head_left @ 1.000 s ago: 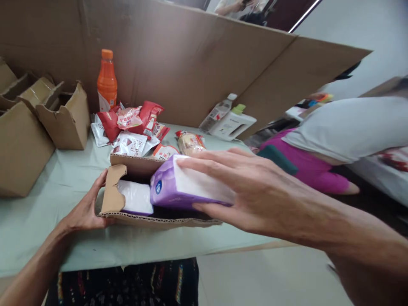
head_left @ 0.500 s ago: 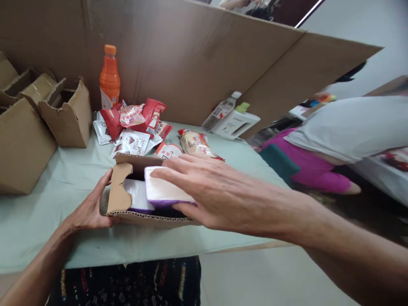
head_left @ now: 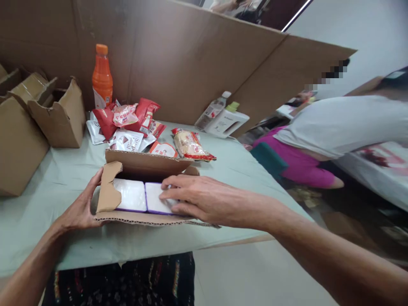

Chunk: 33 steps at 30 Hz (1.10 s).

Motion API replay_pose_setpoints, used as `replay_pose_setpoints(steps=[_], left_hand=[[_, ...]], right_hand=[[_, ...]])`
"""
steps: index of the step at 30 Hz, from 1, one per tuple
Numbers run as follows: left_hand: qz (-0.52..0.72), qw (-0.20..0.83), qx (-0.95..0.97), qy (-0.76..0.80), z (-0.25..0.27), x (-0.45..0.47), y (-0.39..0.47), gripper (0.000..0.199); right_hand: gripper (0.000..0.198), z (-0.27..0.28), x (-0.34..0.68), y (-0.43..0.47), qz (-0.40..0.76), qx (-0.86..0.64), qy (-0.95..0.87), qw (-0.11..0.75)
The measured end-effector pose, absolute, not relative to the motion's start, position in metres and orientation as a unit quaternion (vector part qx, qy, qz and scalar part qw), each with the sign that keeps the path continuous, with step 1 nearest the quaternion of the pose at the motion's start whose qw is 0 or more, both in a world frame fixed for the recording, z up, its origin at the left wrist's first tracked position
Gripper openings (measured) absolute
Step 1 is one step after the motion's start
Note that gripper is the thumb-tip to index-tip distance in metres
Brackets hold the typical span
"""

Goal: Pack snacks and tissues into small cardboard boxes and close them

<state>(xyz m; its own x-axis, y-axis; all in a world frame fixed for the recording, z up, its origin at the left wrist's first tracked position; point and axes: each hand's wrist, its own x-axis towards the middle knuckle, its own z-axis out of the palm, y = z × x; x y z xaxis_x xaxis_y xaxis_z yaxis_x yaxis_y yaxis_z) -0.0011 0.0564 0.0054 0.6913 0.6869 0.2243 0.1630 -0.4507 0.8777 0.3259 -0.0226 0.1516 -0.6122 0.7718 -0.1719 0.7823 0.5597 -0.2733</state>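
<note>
An open cardboard box (head_left: 148, 162) stands before me on the pale green cloth. Two white packs with purple edges, which look like tissue packs, lie side by side in it: the left pack (head_left: 130, 194) and the right pack (head_left: 155, 196). My left hand (head_left: 83, 204) grips the box's left end, thumb up by the torn flap. Over the right part of the box, my right hand (head_left: 194, 197) rests with spread fingers on the right pack's top, hiding part of it.
Behind the box lie red and white snack packets (head_left: 126, 121) and a bread packet (head_left: 192, 144). An orange bottle (head_left: 102, 78) stands by the cardboard wall (head_left: 178, 63), near a clear bottle (head_left: 213, 111) and a white jug (head_left: 227, 123). Cardboard boxes (head_left: 60, 119) are left; another person (head_left: 321, 136) bends at right.
The right pack has gone down into the box beside the left one. My right hand has loosened its grip on it and spread its fingers. My left hand still grips the box.
</note>
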Motion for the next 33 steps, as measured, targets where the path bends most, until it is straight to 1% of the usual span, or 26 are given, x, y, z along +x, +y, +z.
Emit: replay_pose_setpoints(steps=[2,5,6,7,9,14,17,19,20,21,24,26,28,30,33], left_hand=[[0.294,0.449,0.798,0.273,0.004,0.000,0.057,0.121],[0.300,0.438,0.800,0.279,0.003,-0.002,0.059,0.120],[0.303,0.432,0.803,0.276,0.004,-0.003,0.059,0.118],[0.308,0.425,0.806,0.273,0.006,-0.005,0.058,0.116],[0.334,0.399,0.810,0.271,0.014,-0.007,0.050,0.109],[0.406,0.303,0.816,0.278,0.046,-0.002,0.019,0.092],[0.391,0.239,0.833,0.310,0.063,0.009,0.009,0.066],[0.383,0.197,0.838,0.335,0.069,0.016,0.009,0.050],[0.384,0.179,0.837,0.345,0.071,0.019,0.009,0.047],[0.387,0.162,0.835,0.355,0.072,0.022,0.010,0.047],[0.394,0.122,0.825,0.387,0.074,0.027,0.011,0.057],[0.400,0.094,0.826,0.387,0.075,0.028,0.011,0.062],[0.405,0.068,0.831,0.375,0.076,0.029,0.010,0.061],[0.401,0.056,0.838,0.366,0.077,0.029,0.008,0.058],[0.388,0.059,0.847,0.358,0.075,0.029,0.006,0.054]], right_hand=[[0.029,0.159,0.330,-0.029,-0.153,0.446,0.878,-0.080],[0.025,0.168,0.344,-0.041,-0.064,0.509,0.821,-0.250],[0.023,0.169,0.349,-0.045,-0.034,0.531,0.798,-0.284],[0.020,0.167,0.354,-0.049,-0.016,0.550,0.779,-0.301],[0.018,0.159,0.360,-0.054,-0.021,0.573,0.764,-0.296],[0.028,0.127,0.355,-0.060,-0.122,0.537,0.802,-0.231],[0.032,0.120,0.352,-0.059,-0.161,0.523,0.808,-0.219],[0.033,0.121,0.353,-0.057,-0.177,0.528,0.797,-0.233],[0.034,0.123,0.355,-0.054,-0.175,0.532,0.789,-0.253],[0.033,0.125,0.356,-0.050,-0.163,0.538,0.778,-0.280],[0.033,0.129,0.359,-0.037,-0.099,0.556,0.738,-0.370],[0.042,0.126,0.360,-0.029,-0.090,0.554,0.732,-0.385],[0.048,0.118,0.359,-0.027,-0.124,0.530,0.765,-0.345],[0.049,0.106,0.357,-0.031,-0.151,0.501,0.806,-0.277],[0.059,0.089,0.357,-0.041,-0.140,0.481,0.838,-0.217]])
